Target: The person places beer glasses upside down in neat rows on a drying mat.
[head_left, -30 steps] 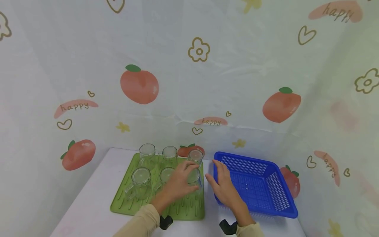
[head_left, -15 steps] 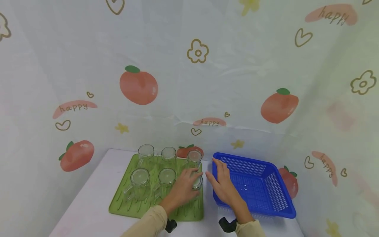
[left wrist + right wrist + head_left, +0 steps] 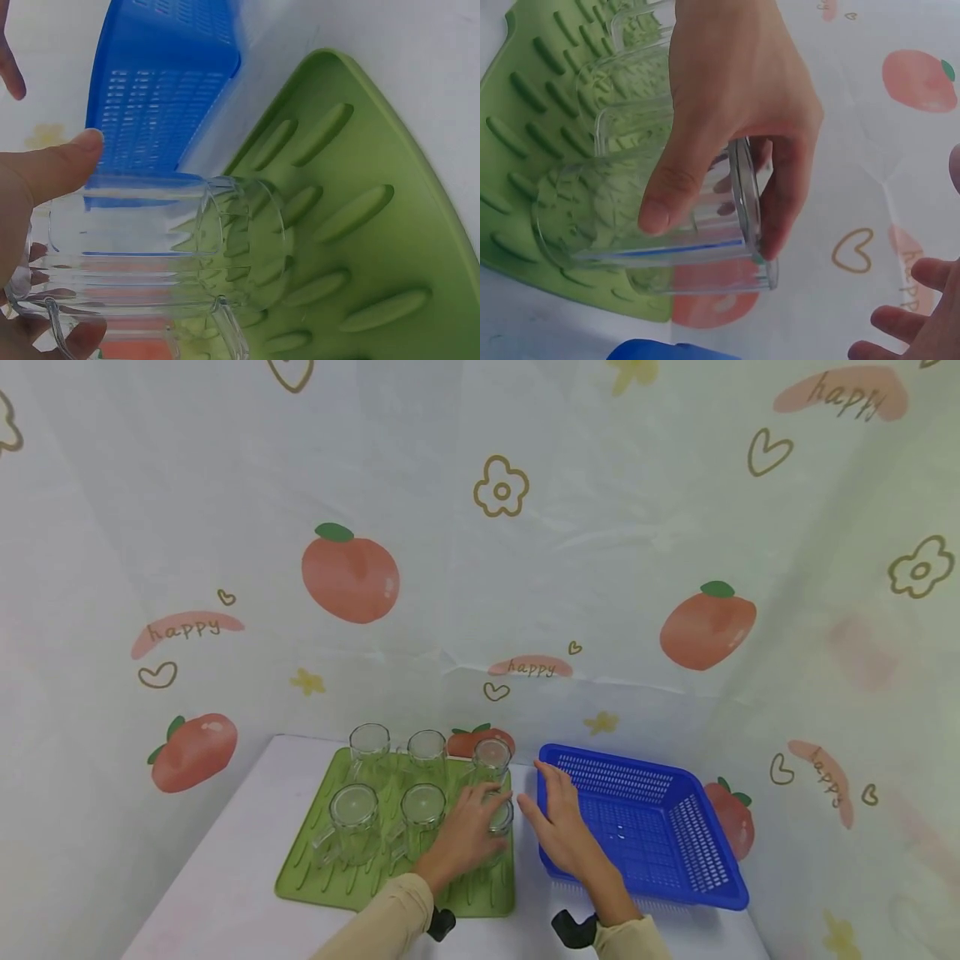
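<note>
My left hand grips a clear glass mug near its thick base, thumb on one side and fingers on the other. The mug stands upside down at the front right of a green ridged drying mat; in the right wrist view its rim end meets the mat. My right hand holds nothing, its fingers extended and thumb apart, by the left side of a blue plastic basket. Left of the held mug is another upturned mug, partly behind my left hand. Directly behind it stands one more mug.
Further mugs on the mat are a front-left one and two at the back, a left one and a middle one. A white table carries mat and basket. A printed curtain hangs close behind.
My left hand has come down and slightly forward to the front-right mug and taken hold of it. My right hand has stayed almost still beside the basket.
</note>
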`<control>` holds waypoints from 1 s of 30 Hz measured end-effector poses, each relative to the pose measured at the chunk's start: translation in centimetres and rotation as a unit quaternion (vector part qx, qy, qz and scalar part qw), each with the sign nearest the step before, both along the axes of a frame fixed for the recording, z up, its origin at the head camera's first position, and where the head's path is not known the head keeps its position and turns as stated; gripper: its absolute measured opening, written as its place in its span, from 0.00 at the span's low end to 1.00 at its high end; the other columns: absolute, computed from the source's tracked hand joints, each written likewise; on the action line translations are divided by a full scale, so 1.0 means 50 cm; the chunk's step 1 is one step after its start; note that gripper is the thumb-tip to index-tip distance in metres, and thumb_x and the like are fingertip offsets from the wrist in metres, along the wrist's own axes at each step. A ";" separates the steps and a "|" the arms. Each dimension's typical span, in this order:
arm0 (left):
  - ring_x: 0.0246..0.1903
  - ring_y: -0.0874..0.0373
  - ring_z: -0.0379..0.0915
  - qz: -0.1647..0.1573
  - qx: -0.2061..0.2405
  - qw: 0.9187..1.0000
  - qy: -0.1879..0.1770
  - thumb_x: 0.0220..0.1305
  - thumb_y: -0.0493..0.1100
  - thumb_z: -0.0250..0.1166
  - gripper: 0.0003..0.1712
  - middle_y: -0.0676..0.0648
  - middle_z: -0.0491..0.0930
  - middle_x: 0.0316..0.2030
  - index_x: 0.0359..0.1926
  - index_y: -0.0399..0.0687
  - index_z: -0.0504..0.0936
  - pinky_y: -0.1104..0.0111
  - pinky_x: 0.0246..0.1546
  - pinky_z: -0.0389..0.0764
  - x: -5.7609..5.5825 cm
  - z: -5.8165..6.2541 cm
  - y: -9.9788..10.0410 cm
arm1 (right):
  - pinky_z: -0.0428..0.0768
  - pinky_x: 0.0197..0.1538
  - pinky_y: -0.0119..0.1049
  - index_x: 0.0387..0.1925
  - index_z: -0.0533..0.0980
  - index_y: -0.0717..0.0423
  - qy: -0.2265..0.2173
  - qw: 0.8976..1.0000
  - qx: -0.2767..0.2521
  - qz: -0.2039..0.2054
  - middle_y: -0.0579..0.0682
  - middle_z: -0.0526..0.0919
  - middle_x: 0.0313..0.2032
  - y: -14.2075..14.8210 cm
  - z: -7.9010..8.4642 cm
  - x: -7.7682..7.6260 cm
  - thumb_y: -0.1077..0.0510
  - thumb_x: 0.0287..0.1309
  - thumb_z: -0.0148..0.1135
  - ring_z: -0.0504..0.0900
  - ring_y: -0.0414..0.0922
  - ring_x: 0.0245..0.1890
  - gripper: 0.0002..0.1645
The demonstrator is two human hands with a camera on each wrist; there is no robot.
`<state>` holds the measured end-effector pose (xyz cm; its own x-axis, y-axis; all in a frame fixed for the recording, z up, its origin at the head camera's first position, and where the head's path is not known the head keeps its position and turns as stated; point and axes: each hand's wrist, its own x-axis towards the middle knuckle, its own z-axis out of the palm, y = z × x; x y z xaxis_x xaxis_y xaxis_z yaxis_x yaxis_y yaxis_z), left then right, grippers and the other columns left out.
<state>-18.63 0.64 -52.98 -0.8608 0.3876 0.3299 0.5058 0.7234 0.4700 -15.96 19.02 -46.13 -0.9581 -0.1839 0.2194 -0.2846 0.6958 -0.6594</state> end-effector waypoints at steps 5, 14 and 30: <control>0.60 0.47 0.72 0.017 0.015 1.000 0.020 0.46 0.52 0.84 0.45 0.45 0.74 0.64 0.67 0.53 0.78 0.54 0.52 0.84 0.000 -0.002 0.008 | 0.60 0.71 0.73 0.79 0.53 0.49 -0.006 1.000 -0.005 0.000 0.60 0.55 0.77 -0.003 -0.003 0.000 0.40 0.76 0.49 0.52 0.63 0.78 0.39; 0.58 0.46 0.71 0.044 0.001 0.999 0.012 0.42 0.54 0.85 0.48 0.45 0.74 0.62 0.66 0.53 0.77 0.55 0.45 0.85 -0.001 -0.009 0.016 | 0.61 0.71 0.72 0.80 0.52 0.49 -0.021 1.000 -0.007 0.002 0.59 0.55 0.77 -0.005 -0.005 0.006 0.41 0.77 0.49 0.52 0.64 0.78 0.39; 0.72 0.40 0.60 -0.001 -0.007 1.000 -0.031 0.45 0.59 0.83 0.58 0.41 0.62 0.74 0.75 0.58 0.65 0.45 0.64 0.77 -0.001 0.106 -0.025 | 0.59 0.71 0.73 0.79 0.52 0.52 0.004 1.000 0.008 -0.002 0.61 0.56 0.76 0.002 0.012 0.001 0.40 0.76 0.50 0.52 0.64 0.78 0.41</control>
